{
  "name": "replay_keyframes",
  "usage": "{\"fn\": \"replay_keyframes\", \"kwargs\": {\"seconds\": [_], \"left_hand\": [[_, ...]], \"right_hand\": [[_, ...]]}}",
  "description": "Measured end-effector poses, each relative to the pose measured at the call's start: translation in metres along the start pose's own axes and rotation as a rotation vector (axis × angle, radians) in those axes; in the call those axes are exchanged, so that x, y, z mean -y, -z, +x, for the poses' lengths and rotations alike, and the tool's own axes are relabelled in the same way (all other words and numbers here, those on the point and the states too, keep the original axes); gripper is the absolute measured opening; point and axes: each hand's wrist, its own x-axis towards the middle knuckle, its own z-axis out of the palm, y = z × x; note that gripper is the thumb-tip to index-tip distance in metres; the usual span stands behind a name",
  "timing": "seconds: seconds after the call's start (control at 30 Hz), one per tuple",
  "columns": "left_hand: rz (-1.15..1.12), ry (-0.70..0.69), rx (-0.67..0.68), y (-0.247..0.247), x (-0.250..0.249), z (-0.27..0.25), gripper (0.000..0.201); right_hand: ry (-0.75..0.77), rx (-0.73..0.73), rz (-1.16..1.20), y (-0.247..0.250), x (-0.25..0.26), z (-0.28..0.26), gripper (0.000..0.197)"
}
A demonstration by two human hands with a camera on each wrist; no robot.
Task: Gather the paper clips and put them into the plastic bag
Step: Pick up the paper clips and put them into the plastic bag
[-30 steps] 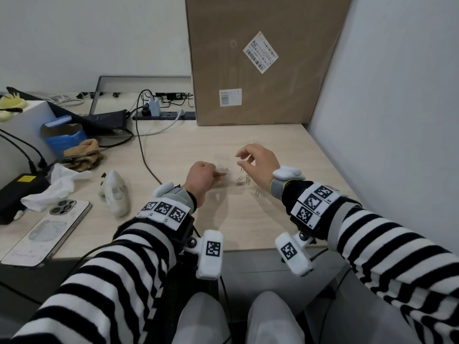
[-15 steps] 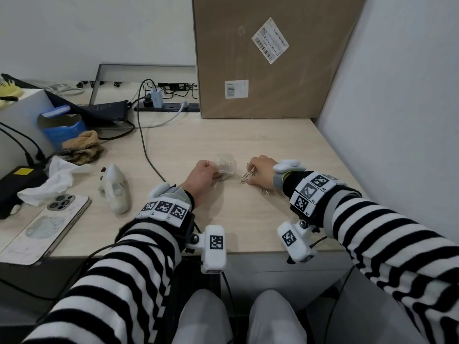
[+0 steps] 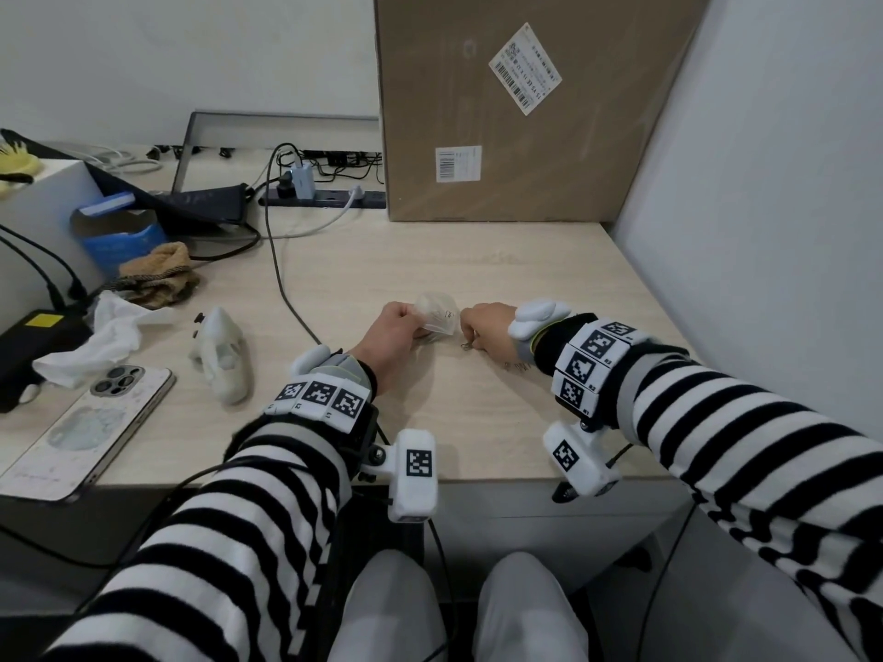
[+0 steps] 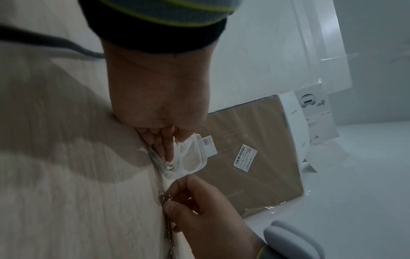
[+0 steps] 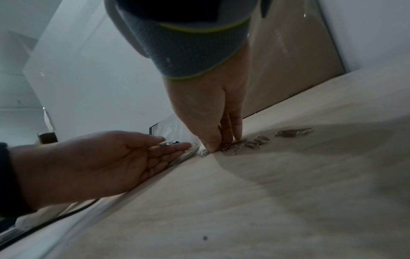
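My left hand (image 3: 414, 328) pinches the edge of a small clear plastic bag (image 3: 437, 312), which rests on the table with its mouth toward my right hand. A few clips (image 4: 165, 167) show through the bag near my left fingers (image 4: 165, 147). My right hand (image 3: 470, 334) is down on the table right beside the bag, thumb and fingers pinching a bunch of silver paper clips (image 5: 230, 146). More loose clips (image 5: 257, 140) lie just behind the right fingers (image 5: 235, 129), with another small heap (image 5: 292, 133) farther out, under my right wrist.
A big cardboard box (image 3: 525, 112) stands at the back, and a grey wall (image 3: 764, 231) closes the right side. Left of the hands run a black cable (image 3: 282, 279), a white device (image 3: 224, 355), a phone (image 3: 86, 427), tissue (image 3: 105, 336) and a power strip (image 3: 325, 198).
My right hand dropped from above the table onto the clips and slid left up to the bag. The left hand kept holding the bag in about the same place.
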Motion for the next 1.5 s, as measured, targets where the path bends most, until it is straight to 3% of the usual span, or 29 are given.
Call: {"fn": "replay_keyframes", "kwargs": {"seconds": [0.13,0.3,0.43,0.53,0.6,0.73,0.83,0.97,1.03,1.1,1.2,1.27,1.5], "left_hand": [[0.000,0.010,-0.010,0.000,0.002,0.001,0.023],[0.015,0.018,-0.011,0.002,0.002,0.000,0.018],[0.037,0.014,-0.019,0.001,0.000,-0.002,0.015],[0.046,0.021,-0.025,0.002,0.000,-0.001,0.008],[0.067,0.028,-0.022,0.002,0.002,0.001,0.011],[0.104,0.007,0.013,-0.001,0.003,0.002,0.009],[0.115,-0.005,0.018,-0.002,0.005,0.000,0.012],[0.118,-0.025,0.004,-0.005,-0.006,-0.019,0.026],[0.090,-0.016,-0.009,-0.007,-0.013,-0.030,0.024],[0.079,-0.020,-0.044,-0.011,-0.017,-0.036,0.006],[0.036,-0.063,-0.066,-0.016,-0.021,-0.041,0.025],[0.020,-0.073,-0.046,-0.021,-0.023,-0.043,0.027],[-0.016,-0.045,-0.016,-0.027,-0.031,-0.048,0.021]], "right_hand": [[0.019,-0.031,-0.017,0.001,-0.002,-0.004,0.026],[0.014,0.032,-0.185,0.005,0.001,-0.006,0.013],[-0.048,0.049,-0.108,0.006,0.001,-0.012,0.029],[-0.075,0.103,-0.053,0.006,-0.001,-0.012,0.012],[-0.092,0.098,-0.021,0.002,-0.002,-0.008,0.012],[-0.130,0.022,0.024,-0.007,-0.005,-0.008,0.032],[-0.145,-0.031,0.103,-0.006,-0.007,-0.016,0.009],[-0.168,-0.071,0.158,-0.007,-0.009,-0.020,0.005],[-0.204,-0.091,0.208,-0.004,-0.008,-0.022,0.017],[-0.235,-0.186,0.376,0.001,-0.011,-0.024,0.023],[-0.193,-0.382,0.617,0.010,-0.012,-0.032,0.008],[-0.130,-0.455,0.739,0.016,-0.007,-0.033,0.007],[-0.065,-0.510,0.668,0.016,0.009,-0.032,0.007]]}}
